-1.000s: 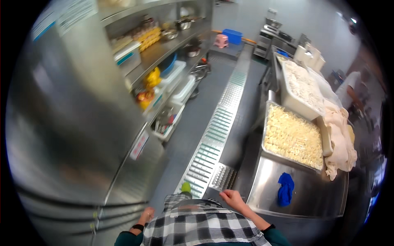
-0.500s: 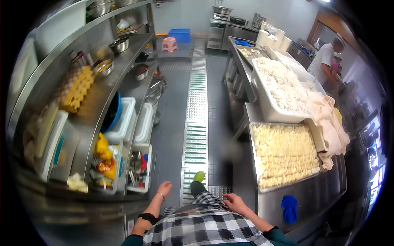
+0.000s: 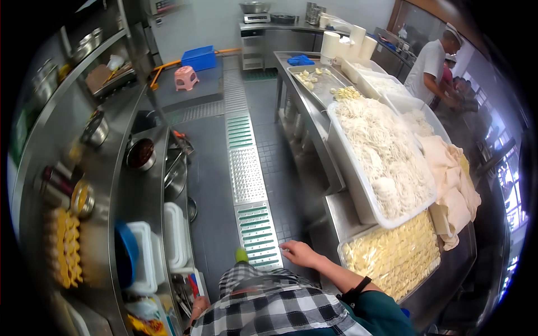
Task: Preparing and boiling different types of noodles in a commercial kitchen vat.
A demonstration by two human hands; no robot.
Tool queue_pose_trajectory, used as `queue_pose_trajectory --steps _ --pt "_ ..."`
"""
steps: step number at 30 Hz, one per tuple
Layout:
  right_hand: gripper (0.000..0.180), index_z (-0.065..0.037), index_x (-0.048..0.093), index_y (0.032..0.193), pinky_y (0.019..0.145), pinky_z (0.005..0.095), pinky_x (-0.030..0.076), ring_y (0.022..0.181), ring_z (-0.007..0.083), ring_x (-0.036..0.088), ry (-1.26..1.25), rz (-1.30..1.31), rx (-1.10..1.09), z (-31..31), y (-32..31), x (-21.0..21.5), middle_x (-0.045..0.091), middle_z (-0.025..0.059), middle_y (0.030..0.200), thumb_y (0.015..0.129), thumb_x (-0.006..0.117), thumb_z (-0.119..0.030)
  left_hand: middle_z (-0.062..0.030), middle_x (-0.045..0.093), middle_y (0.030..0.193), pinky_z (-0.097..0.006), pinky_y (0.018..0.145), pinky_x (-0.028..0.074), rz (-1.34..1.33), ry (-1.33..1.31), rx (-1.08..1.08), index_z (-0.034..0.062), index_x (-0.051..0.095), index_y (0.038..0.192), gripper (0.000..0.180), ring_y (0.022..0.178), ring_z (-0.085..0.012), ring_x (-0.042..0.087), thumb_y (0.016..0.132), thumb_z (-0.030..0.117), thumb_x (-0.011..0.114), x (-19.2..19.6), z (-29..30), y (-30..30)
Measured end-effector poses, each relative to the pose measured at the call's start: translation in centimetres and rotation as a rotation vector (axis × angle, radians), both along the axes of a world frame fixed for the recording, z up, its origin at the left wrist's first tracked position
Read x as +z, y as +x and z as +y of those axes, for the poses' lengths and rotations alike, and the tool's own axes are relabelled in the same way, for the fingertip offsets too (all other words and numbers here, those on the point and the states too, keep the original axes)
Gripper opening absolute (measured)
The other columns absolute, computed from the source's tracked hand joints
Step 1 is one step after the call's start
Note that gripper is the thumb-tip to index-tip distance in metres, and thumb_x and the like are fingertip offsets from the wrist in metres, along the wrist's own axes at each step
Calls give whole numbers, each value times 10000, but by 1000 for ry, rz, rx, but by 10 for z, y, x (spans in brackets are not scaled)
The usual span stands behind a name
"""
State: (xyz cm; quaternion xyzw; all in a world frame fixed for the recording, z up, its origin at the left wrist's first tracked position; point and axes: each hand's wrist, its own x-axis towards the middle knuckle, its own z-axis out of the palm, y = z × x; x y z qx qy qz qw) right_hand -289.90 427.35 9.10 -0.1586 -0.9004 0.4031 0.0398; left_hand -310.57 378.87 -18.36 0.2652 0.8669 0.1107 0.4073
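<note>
My right hand (image 3: 301,254) hangs over the floor drain grate, just left of a tray of pale, cut food pieces (image 3: 386,255) under clear film. It holds nothing, and its fingers are loosely bent and a little apart. At the lower left my left hand (image 3: 199,306) is small and blurred, beside a white bin of utensils (image 3: 199,283) on the lower shelf; its fingers cannot be made out. Beyond the tray stands a large white tub of noodles (image 3: 381,162), with a pale cloth (image 3: 451,190) on its right.
Steel shelving (image 3: 131,151) runs along the left, holding bowls, egg trays (image 3: 63,246) and a blue basin (image 3: 126,252). A drain grate (image 3: 246,168) lines the aisle floor. Farther off are a pink stool (image 3: 186,78) and a blue crate (image 3: 199,57). A person (image 3: 428,70) stands beyond the right tables.
I have moved forward along the aisle, and the view has turned right. My right hand has swung forward; my left has dropped back beside my body. The tray and tub now sit nearer.
</note>
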Motion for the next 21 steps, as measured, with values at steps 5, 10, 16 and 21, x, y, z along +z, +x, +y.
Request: queue_pose_trajectory --steps 5,10,16,21 --pt "291 -32 534 1039 717 309 457 816 244 581 -173 -138 -224 80 -59 2 575 142 963 780 550 -163 -62 509 599 -331 380 385 62 9 -328 91 566 807 107 455 -217 475 771 167 500 -31 91 -101" --pt "278 -22 543 1028 725 292 452 828 224 577 -226 -156 -434 147 -123 0 578 138 964 785 542 -156 -58 503 578 -327 381 383 376 165 -721 90 564 815 112 445 -211 464 766 175 510 -23 209 -258" --pt "275 -7 533 1034 704 268 449 799 176 575 -206 -4 -704 215 -165 23 590 123 912 792 536 -136 -78 580 770 -293 579 444 -129 246 262 41 563 923 232 677 -162 545 728 164 536 95 529 -389" --pt "288 -18 535 1049 718 292 454 791 217 589 -475 -50 -901 273 -183 12 597 144 913 796 525 -156 -37 572 789 -238 587 436 -356 497 89 57 545 1003 256 695 -108 542 776 170 510 172 754 -388"
